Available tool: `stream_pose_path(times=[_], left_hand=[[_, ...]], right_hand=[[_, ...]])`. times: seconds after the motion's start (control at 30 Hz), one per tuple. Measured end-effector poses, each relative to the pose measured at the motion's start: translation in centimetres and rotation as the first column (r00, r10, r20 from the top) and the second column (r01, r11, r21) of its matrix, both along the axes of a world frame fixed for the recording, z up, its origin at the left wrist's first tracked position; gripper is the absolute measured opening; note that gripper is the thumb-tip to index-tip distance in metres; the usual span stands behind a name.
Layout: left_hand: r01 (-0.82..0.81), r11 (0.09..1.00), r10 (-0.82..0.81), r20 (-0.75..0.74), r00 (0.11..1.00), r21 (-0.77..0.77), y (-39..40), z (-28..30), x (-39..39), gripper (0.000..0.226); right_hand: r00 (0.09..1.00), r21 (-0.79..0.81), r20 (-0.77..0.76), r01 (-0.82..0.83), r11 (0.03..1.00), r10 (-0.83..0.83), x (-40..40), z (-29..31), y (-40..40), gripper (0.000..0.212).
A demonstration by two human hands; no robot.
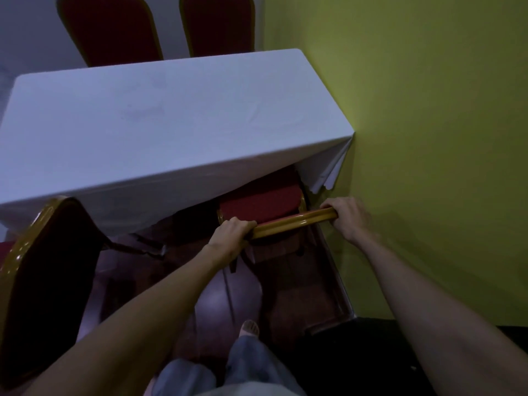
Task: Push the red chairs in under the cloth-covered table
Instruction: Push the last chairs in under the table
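Note:
A table under a white cloth [171,124] fills the upper middle of the head view. A red chair [263,202] with a gold frame stands at its near right end, its seat partly under the cloth. My left hand [231,234] grips the left end of the chair's top rail. My right hand [347,217] grips the right end of the same rail. A second red chair [45,281] stands at the near left, its back towards me, outside the table edge.
A yellow-green wall [428,138] runs close along the right of the table and chair. Two more red chairs [114,30] [218,24] stand at the far side. My sandalled foot [250,328] is on the dark red floor behind the chair.

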State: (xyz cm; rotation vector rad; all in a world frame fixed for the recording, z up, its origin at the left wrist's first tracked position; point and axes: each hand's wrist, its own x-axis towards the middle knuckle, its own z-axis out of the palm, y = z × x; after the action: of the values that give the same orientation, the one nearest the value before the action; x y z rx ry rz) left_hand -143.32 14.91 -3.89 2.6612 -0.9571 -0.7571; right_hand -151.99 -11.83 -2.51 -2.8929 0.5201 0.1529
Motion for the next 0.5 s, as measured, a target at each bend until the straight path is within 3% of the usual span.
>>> stream_pose_path(times=[0.17,0.33,0.5], left_hand=[[0.019,0.998,-0.022,-0.053,0.998,-0.057,1.2,0.1,0.4,0.064],[-0.299,0.933,0.302,-0.018,0.953,-0.201,7.4,0.6,0.4,0.060],[-0.533,0.784,0.603,0.189,0.775,-0.319,17.3,2.9,-0.6,0.067]], right_hand=[[0.995,0.234,-0.103,0.019,0.972,0.005,0.8,1.5,-1.4,0.069],[0.975,0.357,0.207,0.001,0.934,-0.080,4.0,4.0,3.2,0.058],[0.956,0.411,0.189,-0.285,0.866,0.225,9.3,3.3,15.4,0.063]])
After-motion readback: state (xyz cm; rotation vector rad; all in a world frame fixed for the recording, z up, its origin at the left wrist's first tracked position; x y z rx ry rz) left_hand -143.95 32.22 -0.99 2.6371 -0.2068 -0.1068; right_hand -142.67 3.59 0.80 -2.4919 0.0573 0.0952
